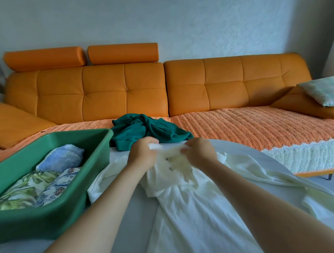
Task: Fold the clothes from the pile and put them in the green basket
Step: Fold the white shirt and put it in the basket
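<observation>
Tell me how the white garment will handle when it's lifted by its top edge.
Probably floppy: the white garment lies in soft folds and bunches where the left hand and right hand grip it. Likely light, since the fabric looks thin. Its sleeve trails out sideways, so it may drag or swing.

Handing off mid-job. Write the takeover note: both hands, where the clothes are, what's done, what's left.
Left hand: grips the top edge of the white garment.
Right hand: fingers pinch the same edge.
The white garment lies spread and unfolded on the grey surface, right of the green basket.
Done: three folded pieces are in the basket: blue, leaf-print and floral.
Left: fold the white garment, then the crumpled dark green garment beyond it, and put both in the basket.
</observation>
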